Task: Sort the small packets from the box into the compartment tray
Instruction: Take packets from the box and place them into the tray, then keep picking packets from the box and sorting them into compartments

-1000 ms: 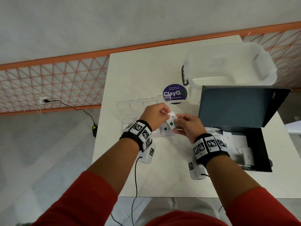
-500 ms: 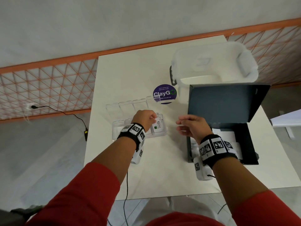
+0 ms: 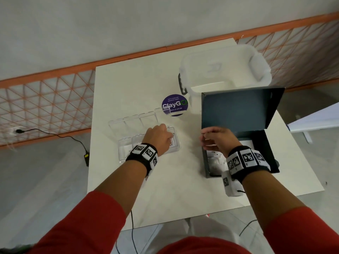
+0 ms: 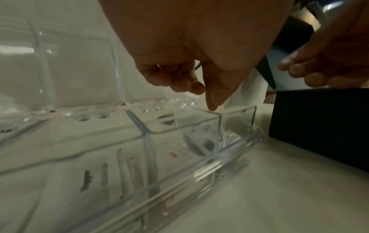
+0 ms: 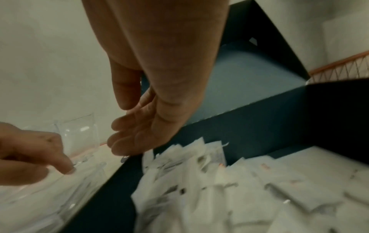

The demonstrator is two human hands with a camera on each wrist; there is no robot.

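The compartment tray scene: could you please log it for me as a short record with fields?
tray: clear compartment tray, lid open, on the white table
tray contents: packets in some compartments
left hand: left hand over the tray, holding nothing
right hand: right hand open, above the near edge of the box
box: dark box, lid up, many white packets inside

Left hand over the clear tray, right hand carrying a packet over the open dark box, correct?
Not quite: the right hand is empty, fingers relaxed, as the right wrist view shows. The left hand is over the clear tray, and the dark box is open.
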